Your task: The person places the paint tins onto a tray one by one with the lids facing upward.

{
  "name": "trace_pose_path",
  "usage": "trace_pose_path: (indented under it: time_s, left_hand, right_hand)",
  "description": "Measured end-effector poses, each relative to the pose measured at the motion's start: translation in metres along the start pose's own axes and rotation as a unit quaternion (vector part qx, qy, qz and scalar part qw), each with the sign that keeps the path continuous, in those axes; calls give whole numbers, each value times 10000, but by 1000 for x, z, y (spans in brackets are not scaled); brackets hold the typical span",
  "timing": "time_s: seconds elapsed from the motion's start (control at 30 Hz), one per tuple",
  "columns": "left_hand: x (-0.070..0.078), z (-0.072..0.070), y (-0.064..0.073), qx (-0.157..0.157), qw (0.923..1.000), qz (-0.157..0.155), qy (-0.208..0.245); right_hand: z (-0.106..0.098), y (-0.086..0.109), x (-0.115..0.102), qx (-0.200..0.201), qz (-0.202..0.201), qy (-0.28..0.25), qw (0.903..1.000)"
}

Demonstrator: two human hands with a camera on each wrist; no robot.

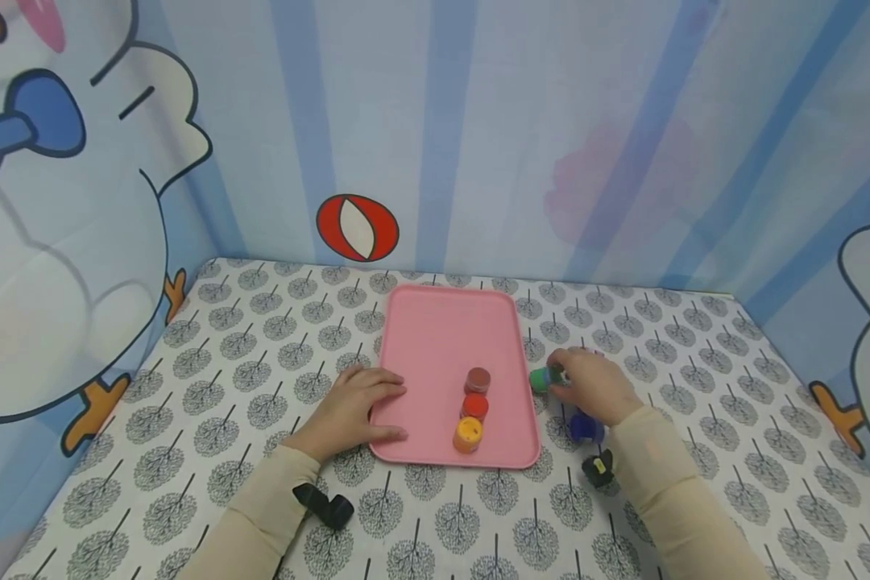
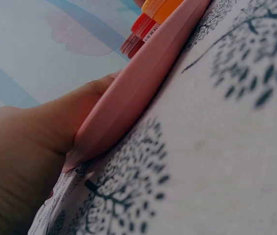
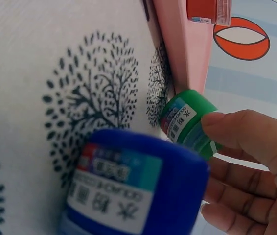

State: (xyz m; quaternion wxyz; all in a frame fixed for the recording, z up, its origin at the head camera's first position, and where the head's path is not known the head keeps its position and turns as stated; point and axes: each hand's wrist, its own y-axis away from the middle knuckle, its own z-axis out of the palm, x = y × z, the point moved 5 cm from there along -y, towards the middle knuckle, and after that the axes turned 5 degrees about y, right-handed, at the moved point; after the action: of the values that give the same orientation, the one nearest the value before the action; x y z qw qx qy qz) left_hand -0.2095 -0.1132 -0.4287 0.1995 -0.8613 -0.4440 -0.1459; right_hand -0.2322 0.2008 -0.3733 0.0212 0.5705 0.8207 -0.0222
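A pink tray (image 1: 442, 322) lies on the table, bearing a brown paint jar (image 1: 478, 380), a red paint jar (image 1: 474, 407) and a yellow-orange paint jar (image 1: 468, 435) in a row. My left hand (image 1: 355, 407) rests over the tray's left edge, thumb and fingers spread; the left wrist view shows the thumb against the rim. Just outside the tray's right edge, my right hand (image 1: 593, 383) pinches a green gouache jar (image 3: 190, 120) between thumb and fingers. The jar is tilted on its side. Close to that wrist is a blue gouache jar (image 3: 133, 181), partly hidden in the head view.
The tablecloth (image 1: 464, 515) has a grey tree print. A printed curtain (image 1: 507, 145) hangs along the back and sides. Black wrist cameras sit on both sleeves. A small pinkish bit shows just beyond my right hand, too hidden to identify.
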Motion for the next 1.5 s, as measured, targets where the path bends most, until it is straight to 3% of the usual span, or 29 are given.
trace_pose_path:
  time_s: [0.23,0.8,1.5]
  left_hand:
    - [1,-1,-1,-15,10000,8,5]
    - [0,-1,-1,-5,10000,22,23]
    - [1,-1,0,39,10000,23,26]
  right_hand:
    - [-9,-1,-3,296,-147,52,9994]
    - [-19,-8,-14,515,-353,95,9980]
    - [-13,-23,-31,76,-310,45,9995]
